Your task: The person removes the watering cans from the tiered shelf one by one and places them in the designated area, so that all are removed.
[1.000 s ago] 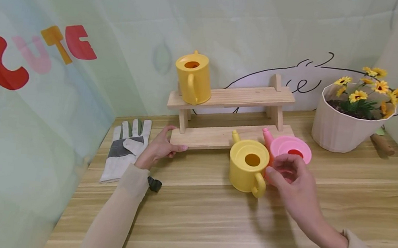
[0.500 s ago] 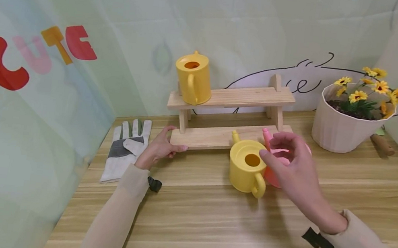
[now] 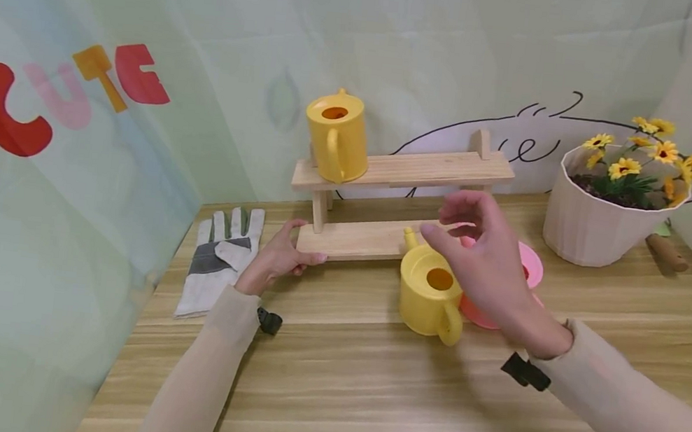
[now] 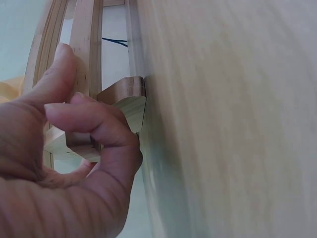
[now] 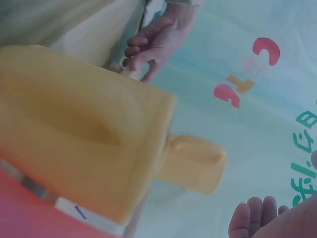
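Observation:
My left hand (image 3: 281,255) grips the left end of the lower board of a two-tier wooden plant stand (image 3: 362,239). In the left wrist view its fingers (image 4: 116,153) curl around the board's end. My right hand (image 3: 489,263) hovers above two watering cans on the table, its fingers bent with nothing between them. The yellow watering can (image 3: 415,304) stands in front of the stand, handle toward me. Beside it is a pink watering can (image 3: 530,256), partly hidden behind the right hand. Another yellow watering can (image 3: 353,143) sits on the top board's left end.
A white and grey work glove (image 3: 209,279) lies left of the stand. On the right is a white pot (image 3: 579,226) with yellow flowers, and a wooden handle (image 3: 667,252) shows behind it. A fabric backdrop (image 3: 242,57) closes off the back and left.
My right hand has risen from over the pink watering can and moved left and away from me, toward the stand. The left hand and the watering cans have stayed in place.

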Motion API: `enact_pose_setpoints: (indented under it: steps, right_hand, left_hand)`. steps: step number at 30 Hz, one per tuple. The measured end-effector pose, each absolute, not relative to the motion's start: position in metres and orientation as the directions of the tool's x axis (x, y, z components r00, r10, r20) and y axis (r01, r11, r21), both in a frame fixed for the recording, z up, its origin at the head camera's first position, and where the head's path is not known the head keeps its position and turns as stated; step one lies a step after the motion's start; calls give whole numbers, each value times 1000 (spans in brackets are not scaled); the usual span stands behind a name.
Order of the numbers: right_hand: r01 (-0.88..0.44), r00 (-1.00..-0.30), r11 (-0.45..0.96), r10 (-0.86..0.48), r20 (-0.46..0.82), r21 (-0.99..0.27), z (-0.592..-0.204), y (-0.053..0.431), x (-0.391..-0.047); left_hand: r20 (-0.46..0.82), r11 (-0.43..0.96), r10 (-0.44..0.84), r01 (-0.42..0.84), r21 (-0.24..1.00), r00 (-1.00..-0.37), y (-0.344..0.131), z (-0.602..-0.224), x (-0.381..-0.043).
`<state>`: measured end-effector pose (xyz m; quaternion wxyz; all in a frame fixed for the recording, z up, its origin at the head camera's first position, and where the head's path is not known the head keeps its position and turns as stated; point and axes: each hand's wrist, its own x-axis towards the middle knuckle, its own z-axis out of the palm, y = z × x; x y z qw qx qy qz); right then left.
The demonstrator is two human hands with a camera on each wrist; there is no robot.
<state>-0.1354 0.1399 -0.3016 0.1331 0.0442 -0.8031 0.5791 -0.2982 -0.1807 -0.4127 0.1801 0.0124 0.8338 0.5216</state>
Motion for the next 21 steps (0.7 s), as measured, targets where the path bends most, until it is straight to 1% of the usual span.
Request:
enact_pose_setpoints:
  steps: [7,13,21]
  right_hand:
    - [-242,-959,360,50,277,-901,-281,125,-156]
    - [-274,-954,377,12,300,-885,-270,112,-182]
    - [-238,-969,421,-38,245,-875,-267,93,-217]
  left_hand:
    - [-279,443,212,-162,882,-937,-181,-411,-299]
    - [-271,450,210,-154,880,-939,-182,-410,-299]
    - [-290,452,218,-167,876,-932,-182,-410,-297]
